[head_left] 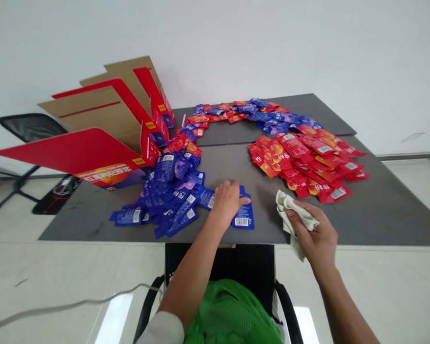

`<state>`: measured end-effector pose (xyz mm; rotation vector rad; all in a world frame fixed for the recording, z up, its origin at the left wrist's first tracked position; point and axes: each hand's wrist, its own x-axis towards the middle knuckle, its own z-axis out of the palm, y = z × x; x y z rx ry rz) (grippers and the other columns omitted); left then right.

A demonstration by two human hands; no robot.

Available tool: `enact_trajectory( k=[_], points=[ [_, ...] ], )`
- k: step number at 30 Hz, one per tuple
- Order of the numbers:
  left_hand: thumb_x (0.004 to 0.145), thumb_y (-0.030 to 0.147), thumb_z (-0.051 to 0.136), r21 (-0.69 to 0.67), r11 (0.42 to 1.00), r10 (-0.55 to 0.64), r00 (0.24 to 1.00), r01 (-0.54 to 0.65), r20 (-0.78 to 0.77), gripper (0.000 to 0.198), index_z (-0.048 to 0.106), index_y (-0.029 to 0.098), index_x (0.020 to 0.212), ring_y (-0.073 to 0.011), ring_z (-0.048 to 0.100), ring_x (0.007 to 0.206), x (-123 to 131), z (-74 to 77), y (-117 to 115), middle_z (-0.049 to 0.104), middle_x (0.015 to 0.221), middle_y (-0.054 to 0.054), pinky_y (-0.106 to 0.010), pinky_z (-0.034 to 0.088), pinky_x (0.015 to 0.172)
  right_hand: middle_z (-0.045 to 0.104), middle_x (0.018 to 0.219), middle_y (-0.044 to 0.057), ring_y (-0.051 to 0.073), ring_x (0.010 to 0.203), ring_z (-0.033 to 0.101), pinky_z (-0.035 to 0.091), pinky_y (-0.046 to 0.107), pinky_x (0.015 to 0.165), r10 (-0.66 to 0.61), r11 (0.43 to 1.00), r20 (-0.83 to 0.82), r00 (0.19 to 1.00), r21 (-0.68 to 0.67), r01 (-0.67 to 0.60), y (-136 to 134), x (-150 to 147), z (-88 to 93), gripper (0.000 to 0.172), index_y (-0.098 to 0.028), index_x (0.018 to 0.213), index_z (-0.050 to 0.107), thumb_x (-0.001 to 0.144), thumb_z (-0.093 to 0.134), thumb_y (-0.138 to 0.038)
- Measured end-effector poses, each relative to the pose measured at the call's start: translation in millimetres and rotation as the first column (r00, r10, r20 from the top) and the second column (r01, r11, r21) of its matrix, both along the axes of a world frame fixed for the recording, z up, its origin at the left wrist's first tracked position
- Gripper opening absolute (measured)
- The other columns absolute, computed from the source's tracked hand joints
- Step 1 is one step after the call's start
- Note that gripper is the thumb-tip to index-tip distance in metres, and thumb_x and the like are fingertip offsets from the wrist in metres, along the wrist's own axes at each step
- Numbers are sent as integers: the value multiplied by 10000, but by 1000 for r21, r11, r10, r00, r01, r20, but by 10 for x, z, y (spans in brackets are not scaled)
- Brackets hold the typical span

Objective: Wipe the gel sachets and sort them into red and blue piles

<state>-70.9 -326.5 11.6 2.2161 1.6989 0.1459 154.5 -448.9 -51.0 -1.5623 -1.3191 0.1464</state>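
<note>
Head: blue packet (243, 217) partly under left hand (228, 198).

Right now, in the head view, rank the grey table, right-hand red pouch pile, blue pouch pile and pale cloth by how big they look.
1. Grey table.
2. Red pouch pile and blue pouch pile: too alike to rank.
3. Pale cloth, smallest, bunched up.

Blue sachets (172, 188), white-printed; red sachets (308, 165), orange-marked. Cloth (284, 206), off-white. Cartons (71, 152), red outside, plain brown inside; tabletop (224, 165), dark grey.
</note>
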Motion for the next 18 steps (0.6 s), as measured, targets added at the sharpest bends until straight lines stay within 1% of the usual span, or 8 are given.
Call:
enact_trajectory(
  k=[2, 4, 7, 9, 11, 14, 16, 18],
  points=[
    [919, 382, 843, -75, 997, 17, 993, -8, 119, 607, 655, 121, 1434, -299, 700, 1181, -38, 13, 91, 746, 1230, -154, -373, 508, 1023, 773, 1163, 74, 278, 1029, 734, 554, 448, 982, -3, 1000, -4, 1000, -7, 3, 5, -6, -6, 379, -267, 1208, 785, 956, 757, -549],
    [908, 280, 839, -114, 993, 24, 976, 1, 216, 506, 713, 142, 1379, -246, 731, 1074, -76, 26, 151, 787, 1110, -94, -316, 519, 969, 773, 1156, 75, 279, 1026, 733, 554, 441, 969, -10, 1000, -11, 1000, -9, 10, 8, -11, -13, 385, -266, 1205, 787, 954, 756, -557],
    [939, 186, 764, -108, 994, 12, 965, 17, 261, 228, 822, 176, 1160, -184, 730, 887, -110, 35, 172, 784, 922, -29, -266, 521, 861, 775, 1146, 71, 275, 1016, 735, 555, 428, 954, -24, 1000, -27, 999, 2, 24, 12, -13, -27, 388, -268, 1197, 790, 948, 763, -564],
    [945, 173, 749, -103, 994, 9, 960, 21, 281, 140, 842, 176, 1051, -165, 704, 795, -118, 35, 159, 757, 834, -9, -254, 512, 787, 775, 1152, 69, 273, 1022, 736, 553, 426, 960, -30, 999, -35, 999, 12, 30, 16, -11, -36, 384, -271, 1195, 791, 948, 762, -563],
    [956, 194, 751, -88, 996, 9, 954, 18, 299, 111, 839, 175, 1020, -155, 678, 763, -120, 52, 137, 728, 805, 0, -249, 501, 749, 776, 1160, 68, 273, 1034, 736, 551, 424, 966, -30, 999, -38, 999, 20, 31, 21, -10, -43, 378, -273, 1197, 791, 949, 763, -557],
    [970, 200, 746, 72, 997, -37, 912, 8, 409, 100, 831, 187, 1021, -153, 658, 811, -129, 157, 74, 683, 839, 1, -249, 501, 775, 777, 1173, 69, 271, 1046, 736, 550, 419, 968, -33, 999, -39, 999, 24, 34, 25, -11, -46, 371, -274, 1199, 793, 947, 769, -545],
    [976, 187, 741, 245, 970, -136, 849, 8, 510, 96, 825, 204, 1019, -154, 651, 853, -149, 278, -19, 655, 861, 2, -252, 505, 813, 777, 1176, 72, 272, 1043, 737, 552, 415, 954, -46, 999, -44, 998, 20, 47, 27, -14, -45, 379, -270, 1202, 793, 945, 770, -548],
    [1000, 198, 725, 373, 927, -249, 799, 34, 547, 102, 820, 222, 1030, -154, 645, 867, -182, 391, -165, 642, 874, 1, -259, 505, 828, 777, 1171, 75, 272, 1037, 738, 554, 411, 939, -60, 998, -48, 997, 22, 61, 29, -19, -41, 386, -266, 1201, 795, 944, 769, -552]
  ],
)
